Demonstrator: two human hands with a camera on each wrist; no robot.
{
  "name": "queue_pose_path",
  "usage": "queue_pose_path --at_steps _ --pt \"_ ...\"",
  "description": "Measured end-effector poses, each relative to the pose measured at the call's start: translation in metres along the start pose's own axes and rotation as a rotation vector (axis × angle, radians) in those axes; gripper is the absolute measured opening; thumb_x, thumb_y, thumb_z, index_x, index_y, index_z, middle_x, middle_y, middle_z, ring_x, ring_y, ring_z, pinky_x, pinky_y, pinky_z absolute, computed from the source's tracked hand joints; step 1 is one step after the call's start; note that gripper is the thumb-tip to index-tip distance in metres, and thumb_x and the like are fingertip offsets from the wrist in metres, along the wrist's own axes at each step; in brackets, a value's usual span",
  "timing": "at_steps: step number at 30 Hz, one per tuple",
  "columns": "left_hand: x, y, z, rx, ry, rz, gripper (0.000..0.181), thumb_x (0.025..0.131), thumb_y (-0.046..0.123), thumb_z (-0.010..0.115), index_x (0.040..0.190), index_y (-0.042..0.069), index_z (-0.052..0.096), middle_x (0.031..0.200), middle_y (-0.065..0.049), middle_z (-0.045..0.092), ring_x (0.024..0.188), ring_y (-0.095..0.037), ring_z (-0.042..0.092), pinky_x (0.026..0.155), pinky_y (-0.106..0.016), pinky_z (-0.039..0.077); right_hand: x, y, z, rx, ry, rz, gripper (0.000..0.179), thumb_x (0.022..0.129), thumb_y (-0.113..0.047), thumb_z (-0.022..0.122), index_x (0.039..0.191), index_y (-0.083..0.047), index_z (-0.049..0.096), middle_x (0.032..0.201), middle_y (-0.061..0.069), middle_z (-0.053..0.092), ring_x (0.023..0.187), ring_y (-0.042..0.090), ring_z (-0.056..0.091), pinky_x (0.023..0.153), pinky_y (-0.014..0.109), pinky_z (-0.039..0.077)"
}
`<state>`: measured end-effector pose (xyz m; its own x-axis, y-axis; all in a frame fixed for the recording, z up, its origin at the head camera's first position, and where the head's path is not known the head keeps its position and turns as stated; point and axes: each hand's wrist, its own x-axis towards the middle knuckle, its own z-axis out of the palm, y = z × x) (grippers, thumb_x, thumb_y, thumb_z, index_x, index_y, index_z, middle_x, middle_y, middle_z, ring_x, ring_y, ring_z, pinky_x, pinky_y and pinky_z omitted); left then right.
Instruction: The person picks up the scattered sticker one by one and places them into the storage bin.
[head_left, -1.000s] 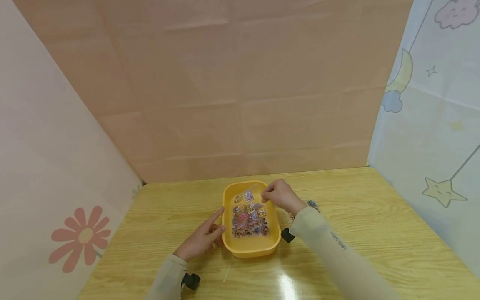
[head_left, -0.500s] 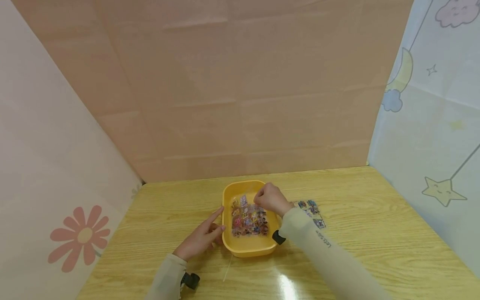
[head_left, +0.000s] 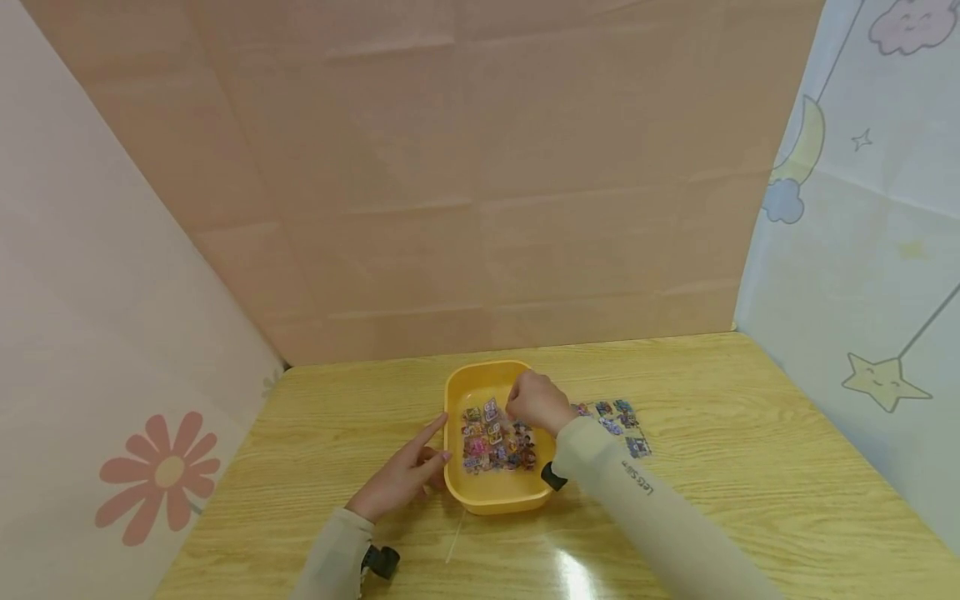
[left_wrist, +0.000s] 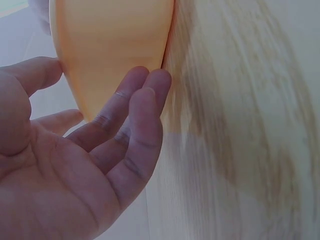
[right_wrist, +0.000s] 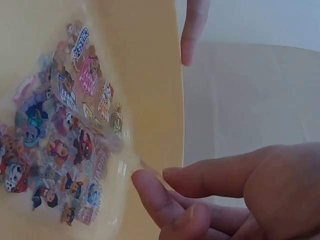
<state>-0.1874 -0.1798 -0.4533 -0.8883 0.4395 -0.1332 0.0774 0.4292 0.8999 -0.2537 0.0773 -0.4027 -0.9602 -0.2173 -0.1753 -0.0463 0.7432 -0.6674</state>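
A yellow plastic tray [head_left: 501, 505] stands on the wooden table, with clear sheets of colourful cartoon stickers inside. My right hand [head_left: 538, 402] is over the tray's right side. In the right wrist view its thumb and index finger pinch the edge of a transparent sticker sheet [right_wrist: 90, 75], which bends upward. Under it lie more printed stickers [right_wrist: 35, 125]; how many sheets there are I cannot tell. On the left, my left hand [head_left: 401, 482] touches the tray's outer wall [left_wrist: 112, 45], its fingers loosely bent and not wrapped round the wall.
Right of the tray, another clear sticker sheet [head_left: 637, 447] lies on the table [head_left: 720, 467], partly behind the right forearm. A thin pale strip [head_left: 455, 537] lies in front of the tray. Cloth-like walls [head_left: 480, 200] enclose the table's back and sides.
My right hand has moved left and slightly down over the tray, and the pinched sheet has shifted with it. More of the sheet on the right shows now. The left hand stays put.
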Motion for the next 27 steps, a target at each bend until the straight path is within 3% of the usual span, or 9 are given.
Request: queue_pose_path --at_steps 4,8,19,27 --pt "-0.0003 -0.0002 0.0002 -0.001 0.000 0.001 0.069 0.106 0.035 0.051 0.163 0.024 0.014 0.105 -0.012 0.067 0.087 -0.029 0.066 0.065 -0.040 0.054 -0.0017 -0.0014 0.0012 -0.043 -0.007 0.010 0.047 0.091 -0.005 0.060 0.048 -0.017 0.044 0.046 -0.006 0.024 0.043 0.012 0.019 0.042 0.027 0.019" --pt "0.0006 -0.0016 0.0001 -0.005 0.001 0.004 0.069 0.106 0.036 0.051 0.163 0.024 0.014 0.105 -0.012 0.067 0.087 -0.029 0.066 0.064 -0.041 0.054 -0.0019 -0.0024 0.0007 -0.076 -0.003 0.032 0.053 0.095 -0.015 0.063 0.048 -0.018 0.040 0.044 -0.005 0.029 0.040 0.012 0.024 0.040 0.027 0.021" --pt "0.0022 -0.0029 -0.0005 -0.007 0.003 -0.012 0.070 0.105 0.038 0.052 0.163 0.028 0.014 0.107 -0.012 0.066 0.087 -0.027 0.065 0.067 -0.040 0.055 -0.0014 -0.0040 -0.0002 -0.112 -0.025 0.054 0.048 0.096 -0.028 0.065 0.054 -0.017 0.045 0.047 -0.004 0.034 0.041 0.011 0.028 0.041 0.027 0.025" --pt "0.0014 -0.0019 -0.0003 -0.019 -0.003 0.002 0.069 0.106 0.035 0.052 0.163 0.025 0.014 0.107 -0.013 0.067 0.087 -0.030 0.065 0.065 -0.041 0.054 -0.0045 -0.0077 -0.0024 -0.136 -0.069 0.041 0.041 0.097 -0.027 0.063 0.059 -0.015 0.052 0.047 -0.003 0.038 0.041 0.012 0.030 0.042 0.027 0.025"
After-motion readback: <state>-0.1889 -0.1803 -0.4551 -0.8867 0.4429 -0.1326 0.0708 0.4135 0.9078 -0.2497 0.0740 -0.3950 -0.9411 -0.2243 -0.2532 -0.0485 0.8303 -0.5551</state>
